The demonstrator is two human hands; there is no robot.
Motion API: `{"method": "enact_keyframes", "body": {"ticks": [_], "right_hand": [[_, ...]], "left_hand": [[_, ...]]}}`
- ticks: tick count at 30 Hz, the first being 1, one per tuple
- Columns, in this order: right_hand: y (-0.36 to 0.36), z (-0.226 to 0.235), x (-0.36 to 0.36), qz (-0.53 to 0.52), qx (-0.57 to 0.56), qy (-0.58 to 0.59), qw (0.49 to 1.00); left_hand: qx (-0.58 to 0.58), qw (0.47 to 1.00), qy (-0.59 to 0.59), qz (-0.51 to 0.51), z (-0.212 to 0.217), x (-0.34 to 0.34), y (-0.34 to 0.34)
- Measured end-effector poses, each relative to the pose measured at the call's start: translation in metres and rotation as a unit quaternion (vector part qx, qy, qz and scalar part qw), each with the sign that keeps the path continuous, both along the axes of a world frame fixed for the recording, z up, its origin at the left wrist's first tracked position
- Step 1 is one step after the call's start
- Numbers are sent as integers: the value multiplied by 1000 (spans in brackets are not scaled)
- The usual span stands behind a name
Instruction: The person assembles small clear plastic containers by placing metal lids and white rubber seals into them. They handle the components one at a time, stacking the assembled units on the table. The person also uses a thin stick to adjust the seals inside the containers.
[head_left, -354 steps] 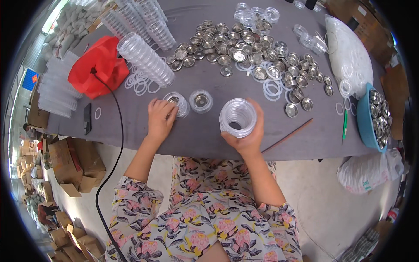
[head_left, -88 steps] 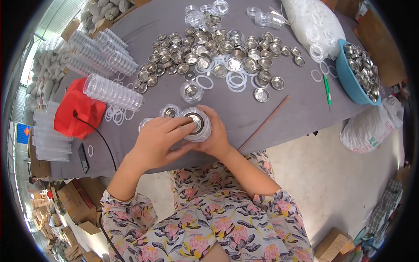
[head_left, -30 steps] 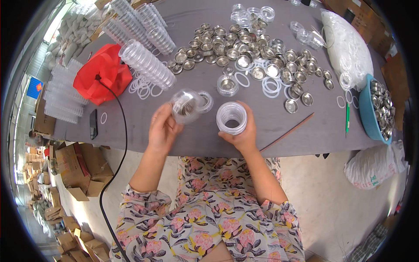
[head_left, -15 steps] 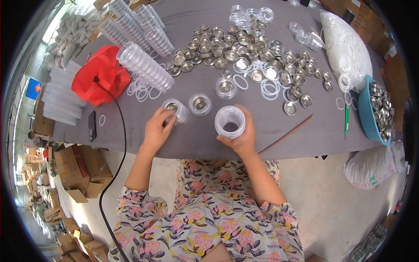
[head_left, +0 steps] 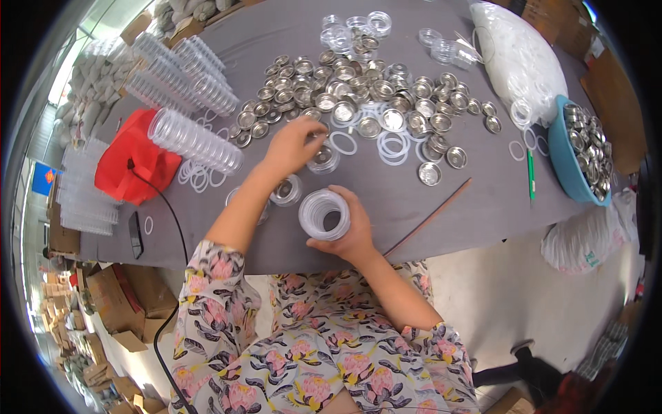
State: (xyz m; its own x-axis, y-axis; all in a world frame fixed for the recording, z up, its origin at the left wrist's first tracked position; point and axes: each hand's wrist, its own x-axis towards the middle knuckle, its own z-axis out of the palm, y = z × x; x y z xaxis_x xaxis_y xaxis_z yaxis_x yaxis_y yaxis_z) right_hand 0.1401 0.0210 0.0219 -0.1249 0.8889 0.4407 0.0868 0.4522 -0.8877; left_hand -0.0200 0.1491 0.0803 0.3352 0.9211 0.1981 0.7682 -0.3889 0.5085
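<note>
My right hand (head_left: 348,224) is wrapped round a stack of clear plastic round pieces (head_left: 324,215), its hollow top facing up. My left hand (head_left: 298,143) reaches over the table, fingers bent and apart, with nothing visible between them. It hovers by the near edge of a pile of shallow silver metal cups (head_left: 345,86). Just below its fingertips stands a clear round case (head_left: 323,160) with a metal cup inside. A similar case (head_left: 286,190) stands nearer me, and another is partly hidden behind my left forearm. Translucent white rings (head_left: 394,148) lie beside the pile.
Stacked clear cases (head_left: 196,141) lie at left beside a red bag (head_left: 134,162) with a black cable. A brown stick (head_left: 429,215), a green pen (head_left: 531,172) and a blue basin (head_left: 562,159) of metal cups are at right. A bulging clear bag (head_left: 520,62) lies at the far right.
My left hand has left the nearest left case and moved forward and right toward the pile. My right hand keeps hold of the stack. The view has shifted; dark-clothed legs show at lower right.
</note>
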Motion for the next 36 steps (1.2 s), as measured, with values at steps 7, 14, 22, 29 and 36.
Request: {"method": "enact_keyframes", "body": {"ticks": [7,14,22,29,36], "right_hand": [[1,-1,-3,0,19,17,1000],[2,-2,-2,-11,47,11,999],[2,-1,-1,-5,19,9,1000],[1,1,-2,5,4,31,999],[0,1,-2,-4,9,11,1000]], "left_hand": [[-176,953,243,-30,-5,12,68],[-161,951,189,-184,-1,-12,75],[-7,965,158,-211,-16,-37,52],[-91,960,256,-63,-14,-37,36],[0,959,266,-97,-11,-42,27]]}}
